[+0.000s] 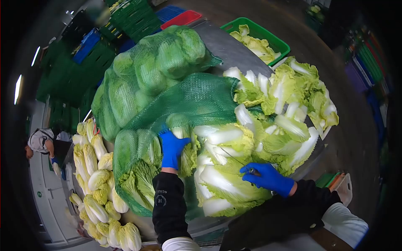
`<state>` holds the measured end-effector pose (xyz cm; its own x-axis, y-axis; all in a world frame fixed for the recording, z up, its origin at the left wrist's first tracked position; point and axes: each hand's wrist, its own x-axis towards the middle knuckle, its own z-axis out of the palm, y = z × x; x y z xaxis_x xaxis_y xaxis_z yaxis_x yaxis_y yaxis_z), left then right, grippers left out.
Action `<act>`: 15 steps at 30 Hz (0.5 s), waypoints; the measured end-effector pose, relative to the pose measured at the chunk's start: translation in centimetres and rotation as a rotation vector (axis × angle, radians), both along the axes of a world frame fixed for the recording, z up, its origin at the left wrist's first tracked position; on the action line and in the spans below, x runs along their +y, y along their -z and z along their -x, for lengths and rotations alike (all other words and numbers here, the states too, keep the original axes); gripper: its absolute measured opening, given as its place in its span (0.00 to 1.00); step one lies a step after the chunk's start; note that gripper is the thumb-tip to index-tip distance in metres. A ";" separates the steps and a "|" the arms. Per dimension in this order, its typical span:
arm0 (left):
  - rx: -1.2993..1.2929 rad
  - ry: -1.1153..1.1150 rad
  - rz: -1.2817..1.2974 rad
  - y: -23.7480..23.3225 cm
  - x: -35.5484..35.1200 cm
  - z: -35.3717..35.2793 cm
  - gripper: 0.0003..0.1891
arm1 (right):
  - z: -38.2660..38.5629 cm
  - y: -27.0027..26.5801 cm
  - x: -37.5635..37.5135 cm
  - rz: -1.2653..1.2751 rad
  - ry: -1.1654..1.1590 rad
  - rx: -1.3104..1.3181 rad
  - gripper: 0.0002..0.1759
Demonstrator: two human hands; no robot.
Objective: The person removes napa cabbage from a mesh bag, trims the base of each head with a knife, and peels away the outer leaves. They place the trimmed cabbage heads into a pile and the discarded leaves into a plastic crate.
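Note:
My left hand [172,149], in a blue glove, reaches into the mouth of a green mesh bag [197,94]. Its fingers and thumb close about a napa cabbage [179,130], though the fingertips are partly hidden. More cabbages [140,180] lie in the bag to its left. A knife [231,154] with a thin blade is in my right hand [267,178], also gloved in blue. The blade points up and left over loose cabbage leaves [226,178], which are piled on the table between and beyond my hands.
A full mesh bag of cabbages [155,67] stands behind. Trimmed leaves [289,88] spread to the right, near a green crate [274,35] of leaves. Whole cabbages [98,180] are heaped at left. Another person [42,142] works at far left. Stacked green crates [132,19] rise behind.

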<state>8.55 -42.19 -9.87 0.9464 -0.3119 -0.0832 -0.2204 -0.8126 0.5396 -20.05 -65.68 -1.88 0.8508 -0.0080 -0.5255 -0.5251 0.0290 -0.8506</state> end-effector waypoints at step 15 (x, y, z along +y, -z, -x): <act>0.237 0.064 0.184 -20.7 -2.4 17.9 0.39 | 6.0 2.7 -5.9 0.085 -0.036 -0.212 0.17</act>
<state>-9.38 -44.60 10.81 0.8853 -0.4005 -0.2364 -0.1181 -0.6852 0.7187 -26.08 -71.61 -4.60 0.9425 -0.0120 -0.3339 -0.3340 -0.0629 -0.9405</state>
